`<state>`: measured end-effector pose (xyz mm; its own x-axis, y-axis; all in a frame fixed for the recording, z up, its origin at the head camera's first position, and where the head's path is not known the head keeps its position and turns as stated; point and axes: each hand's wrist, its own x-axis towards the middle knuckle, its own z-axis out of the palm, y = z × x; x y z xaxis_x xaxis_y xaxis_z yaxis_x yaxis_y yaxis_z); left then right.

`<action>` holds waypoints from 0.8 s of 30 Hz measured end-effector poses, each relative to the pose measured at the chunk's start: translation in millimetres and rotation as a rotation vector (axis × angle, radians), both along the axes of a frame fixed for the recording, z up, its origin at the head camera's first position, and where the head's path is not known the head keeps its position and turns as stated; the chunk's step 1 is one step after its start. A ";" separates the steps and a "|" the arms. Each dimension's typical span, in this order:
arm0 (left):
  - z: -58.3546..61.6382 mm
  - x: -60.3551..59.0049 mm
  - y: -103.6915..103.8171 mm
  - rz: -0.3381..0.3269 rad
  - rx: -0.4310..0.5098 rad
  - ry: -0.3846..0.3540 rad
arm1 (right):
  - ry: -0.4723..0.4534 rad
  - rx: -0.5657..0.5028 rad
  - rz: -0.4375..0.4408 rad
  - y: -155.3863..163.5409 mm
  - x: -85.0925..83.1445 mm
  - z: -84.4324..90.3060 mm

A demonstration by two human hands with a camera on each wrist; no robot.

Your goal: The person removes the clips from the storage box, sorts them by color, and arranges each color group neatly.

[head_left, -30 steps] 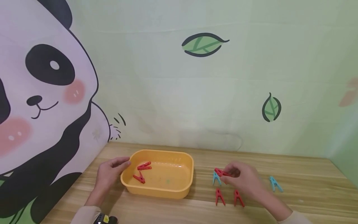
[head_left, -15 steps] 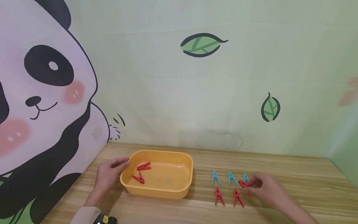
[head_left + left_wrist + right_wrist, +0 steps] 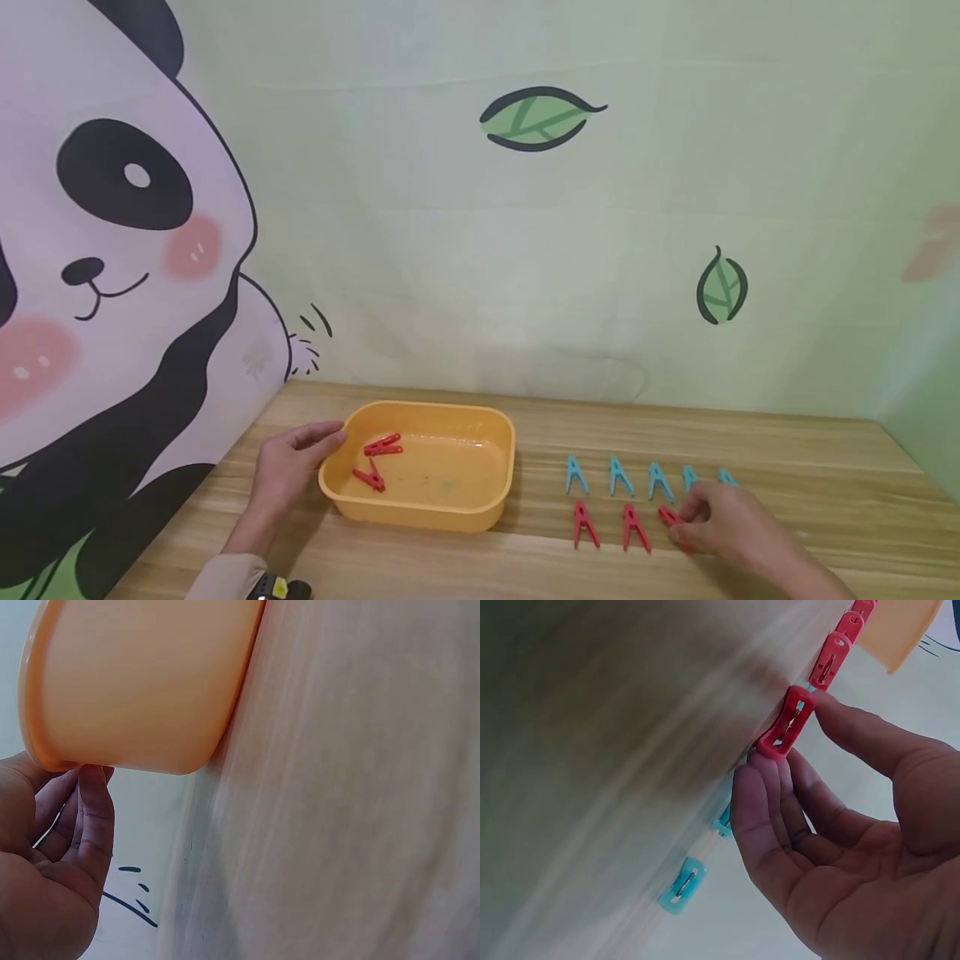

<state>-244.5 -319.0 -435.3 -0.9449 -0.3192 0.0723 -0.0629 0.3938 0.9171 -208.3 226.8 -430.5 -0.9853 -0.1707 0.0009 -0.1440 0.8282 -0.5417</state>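
A yellow plastic tub (image 3: 480, 483) sits on the wooden table with two red clothespins (image 3: 382, 446) inside. My left hand (image 3: 300, 458) grips the tub's left rim, thumb over the edge; the left wrist view shows the fingers (image 3: 90, 817) under the tub's (image 3: 142, 682) lip. My right hand (image 3: 693, 521) pinches a red clothespin (image 3: 670, 517) against the table, at the right end of a front row with two other red clothespins (image 3: 584, 523). In the right wrist view thumb and fingers hold that red clothespin (image 3: 787, 724). Several blue clothespins (image 3: 619, 475) form a row behind.
The table (image 3: 787, 450) ends at a wall with a panda and leaf mural behind and to the left. The right wrist view shows blue clothespins (image 3: 682, 883) beside the hand and the tub's corner (image 3: 900, 630) further off. Bare wood lies right of the rows.
My right hand carried the red clothespin from the left of the blue row to the right end of the red row and down to the table, uncovering more blue clothespins. The left hand stayed.
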 end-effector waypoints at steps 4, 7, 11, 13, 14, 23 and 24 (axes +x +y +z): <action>0.5 0.7 -0.2 0.000 -0.008 -0.006 | -0.010 -0.001 0.014 0.2 -0.8 -0.6; 0.9 0.7 -0.2 -0.002 -0.007 -0.004 | -0.019 -0.018 0.027 1.9 -1.1 0.3; 0.6 0.4 -0.3 -0.002 -0.001 -0.002 | -0.043 -0.048 0.050 4.7 -0.8 2.4; 0.3 0.2 -0.5 0.000 -0.003 -0.002 | -0.055 -0.055 0.053 5.0 -1.0 3.2; 0.4 0.3 -0.6 0.001 -0.002 -0.002 | -0.056 -0.056 0.053 4.7 -1.2 3.7; 0.6 0.5 -0.6 -0.003 -0.001 0.011 | -0.060 -0.064 0.024 -1.4 -0.7 4.1; 0.5 0.4 -0.4 -0.002 -0.002 0.011 | -0.065 -0.069 0.021 -2.1 -0.6 4.0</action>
<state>-244.1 -319.4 -434.8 -0.9448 -0.3168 0.0835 -0.0518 0.3961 0.9167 -209.0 224.7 -426.5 -0.9799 -0.1928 -0.0505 -0.1233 0.7855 -0.6065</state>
